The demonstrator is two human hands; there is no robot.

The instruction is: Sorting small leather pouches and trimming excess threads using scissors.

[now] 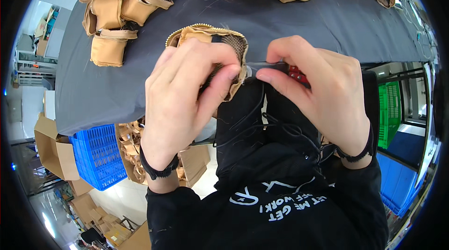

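My left hand grips a small tan zippered pouch by its near right edge, thumb and forefinger pinched together on the seam. Dark mesh lining shows at the pouch's opening, and a metal-toothed zipper curves along its far rim. Between the fingers of my right hand is a small red-handled bladed tool; my palm and fingers hide part of it. Its greyish metal end points left, close to the pouch's edge. Whether it touches the fabric I cannot tell.
Several similar tan pouches are heaped along the far side of the dark-covered table. Below left stand a blue crate, an open cardboard box and a container of tan pieces. A green crate is at the right.
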